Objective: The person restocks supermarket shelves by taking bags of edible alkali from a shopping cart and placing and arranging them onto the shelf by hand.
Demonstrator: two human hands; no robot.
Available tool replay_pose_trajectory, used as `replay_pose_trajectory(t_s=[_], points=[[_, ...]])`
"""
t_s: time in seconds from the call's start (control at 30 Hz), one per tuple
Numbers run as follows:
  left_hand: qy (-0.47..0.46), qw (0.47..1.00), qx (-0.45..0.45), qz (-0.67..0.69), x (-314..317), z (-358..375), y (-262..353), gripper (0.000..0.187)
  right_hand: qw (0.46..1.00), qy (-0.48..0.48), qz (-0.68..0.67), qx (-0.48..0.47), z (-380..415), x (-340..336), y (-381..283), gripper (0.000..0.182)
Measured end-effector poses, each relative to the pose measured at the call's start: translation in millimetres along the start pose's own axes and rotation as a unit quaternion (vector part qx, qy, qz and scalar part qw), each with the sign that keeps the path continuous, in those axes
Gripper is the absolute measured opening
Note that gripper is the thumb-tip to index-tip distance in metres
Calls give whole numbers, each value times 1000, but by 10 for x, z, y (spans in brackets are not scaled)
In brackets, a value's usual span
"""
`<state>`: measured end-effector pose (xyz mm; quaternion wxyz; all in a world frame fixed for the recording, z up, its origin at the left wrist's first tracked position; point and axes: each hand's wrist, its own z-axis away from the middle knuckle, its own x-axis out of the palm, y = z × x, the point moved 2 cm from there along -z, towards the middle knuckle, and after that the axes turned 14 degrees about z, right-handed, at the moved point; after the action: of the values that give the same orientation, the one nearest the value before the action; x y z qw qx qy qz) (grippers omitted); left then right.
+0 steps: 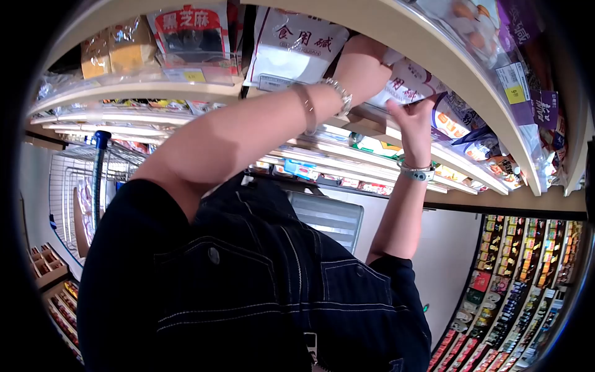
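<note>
My left hand (365,68) reaches across to the shelf, fingers curled at the top of a white packet (406,84) with dark red Chinese print. Most of those fingertips are hidden. Just below that packet is my right hand (412,121), thumb and fingers spread apart at its lower edge. I cannot make out whether the right fingers touch it. Left of my hands stands a larger white bag (297,46) marked 食用碱. Purple-and-white packets (452,121) lie right beside my right hand.
A curved shelf edge (458,37) runs close above my hands, with a price tag (513,84) on it. A black sesame bag (191,34) stands at the left. Lower shelves hold more packets. A shopping cart (99,167) is at the left, and stocked shelves (514,285) are at the lower right.
</note>
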<state>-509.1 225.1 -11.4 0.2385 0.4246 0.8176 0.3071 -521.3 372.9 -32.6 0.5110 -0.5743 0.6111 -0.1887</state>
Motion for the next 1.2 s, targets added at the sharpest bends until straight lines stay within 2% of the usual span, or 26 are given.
replay_pose_trajectory(t_s=[0.03,0.07,0.17,0.2,0.27,0.33,0.43,0.47,0.57,0.63,0.67,0.7,0.73,0.77,0.83,0.9,0.97,1.03,1.1,1.17,1.2], points=[[-6,998,-22,-53,45,-67,-3,22,999,18,-34,-22,-85,14,7,80],[-24,997,-70,-38,77,-156,-22,19,996,35,-70,-43,-154,17,7,83],[-55,976,-1,-211,132,-316,-38,25,984,24,173,-45,-229,5,-9,75],[-59,965,21,-254,130,-350,-40,25,970,10,237,52,-255,1,-82,86],[-56,959,37,-276,135,-358,-49,25,982,-28,183,36,-357,-19,-92,89],[-49,964,36,-257,135,-357,-42,25,984,-37,174,33,-353,-26,-156,90],[-30,981,25,-192,131,-345,4,26,973,15,231,-13,-318,-39,-26,72],[-32,985,17,-170,120,-352,5,26,951,15,307,-36,-314,-75,34,79],[-58,991,-39,-110,103,-283,42,26,925,-62,369,69,-304,-120,167,75],[-123,979,-118,-114,-15,-61,147,26,913,-71,394,74,-295,-122,160,66],[-151,969,-158,-117,-92,85,224,27,913,-53,396,82,-282,-99,121,77],[-77,994,-45,-64,-152,273,332,30,924,-25,376,62,-256,-78,84,82],[-1,998,68,-12,-206,478,400,34,934,2,355,40,-227,-58,47,88],[-90,982,160,-35,-230,581,428,40,942,28,335,17,-198,-37,10,95],[-204,963,149,-88,-202,759,418,39,951,89,295,-42,-122,18,-100,96],[-238,958,90,-131,-155,730,285,36,944,120,307,-22,-77,76,-47,99],[-283,943,47,-166,-97,658,200,32,896,155,415,-33,-1,115,-70,98],[-345,918,21,-193,-86,571,198,27,913,158,374,-28,32,137,-71,95],[-317,934,21,-166,-101,580,171,23,932,159,323,-23,44,131,-61,94],[-288,948,15,-133,-110,596,84,24,922,151,356,-2,44,100,-2,96],[-202,974,10,-102,-112,584,47,23,919,149,364,-2,59,102,-24,97]])
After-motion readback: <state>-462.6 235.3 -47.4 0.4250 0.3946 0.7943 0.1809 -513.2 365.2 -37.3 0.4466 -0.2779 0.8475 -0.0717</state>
